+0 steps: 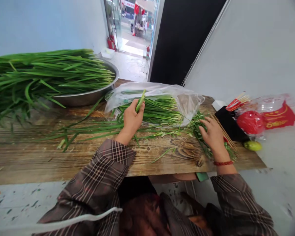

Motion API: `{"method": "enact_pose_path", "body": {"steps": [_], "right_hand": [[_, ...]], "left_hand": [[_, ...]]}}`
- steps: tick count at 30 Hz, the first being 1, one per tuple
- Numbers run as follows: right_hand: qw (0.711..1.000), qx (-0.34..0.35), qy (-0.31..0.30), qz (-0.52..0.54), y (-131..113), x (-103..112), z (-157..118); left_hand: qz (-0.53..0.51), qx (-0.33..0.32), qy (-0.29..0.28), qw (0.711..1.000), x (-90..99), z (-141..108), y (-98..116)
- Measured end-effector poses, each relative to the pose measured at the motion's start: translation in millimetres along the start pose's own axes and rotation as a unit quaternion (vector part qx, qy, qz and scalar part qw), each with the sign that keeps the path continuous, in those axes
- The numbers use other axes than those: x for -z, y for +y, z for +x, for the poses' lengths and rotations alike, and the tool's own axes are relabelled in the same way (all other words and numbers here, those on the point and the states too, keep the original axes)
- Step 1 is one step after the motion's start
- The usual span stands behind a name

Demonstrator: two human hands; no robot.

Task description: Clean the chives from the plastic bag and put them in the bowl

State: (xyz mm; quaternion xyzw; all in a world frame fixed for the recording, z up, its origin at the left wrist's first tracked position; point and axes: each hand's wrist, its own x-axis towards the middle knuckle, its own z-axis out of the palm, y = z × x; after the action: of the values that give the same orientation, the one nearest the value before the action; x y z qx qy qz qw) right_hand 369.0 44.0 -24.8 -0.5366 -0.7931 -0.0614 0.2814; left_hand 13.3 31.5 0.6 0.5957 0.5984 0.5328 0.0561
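My left hand point(133, 119) is closed round a few garlic chives point(140, 101), their pale cut ends pointing up and the leaves trailing left across the wood. Behind it, a clear plastic bag point(147, 87) holds a bundle of chives point(159, 108) with stem ends to the right. To the right, my right hand point(212, 132) has its fingers apart over a heap of green trimmings point(201, 139) and looks to hold nothing. Whether its fingertips touch the heap I cannot tell. Loose leaf scraps point(164, 154) lie on the wooden table point(147, 167) between the hands.
A metal basin point(82, 98) heaped with chives point(64, 72) stands at the back left. At the right end are a black box point(232, 124), red packaging point(277, 116) and a yellow-green fruit-like item point(252, 146) by the wall. A doorway point(135, 42) opens beyond the table.
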Motion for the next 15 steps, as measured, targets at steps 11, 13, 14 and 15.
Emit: {"method": "enact_pose_path", "body": {"steps": [11,13,14,15], "right_hand": [[0.952,0.232,-0.178,0.087,-221.7,-84.5,21.5],[0.948,0.242,-0.185,0.093,-228.2,-87.5,17.4],[0.944,0.251,-0.189,0.104,-226.9,-85.6,12.4],[0.939,0.259,-0.191,0.120,-222.8,-81.6,5.8]], "left_hand": [[0.050,-0.066,0.052,0.995,3.3,5.7,-5.7],[0.048,-0.073,0.052,0.995,5.0,5.8,-5.2],[0.047,-0.077,0.048,0.995,5.5,5.5,-4.7],[0.046,-0.081,0.044,0.995,5.6,5.1,-4.1]]}}
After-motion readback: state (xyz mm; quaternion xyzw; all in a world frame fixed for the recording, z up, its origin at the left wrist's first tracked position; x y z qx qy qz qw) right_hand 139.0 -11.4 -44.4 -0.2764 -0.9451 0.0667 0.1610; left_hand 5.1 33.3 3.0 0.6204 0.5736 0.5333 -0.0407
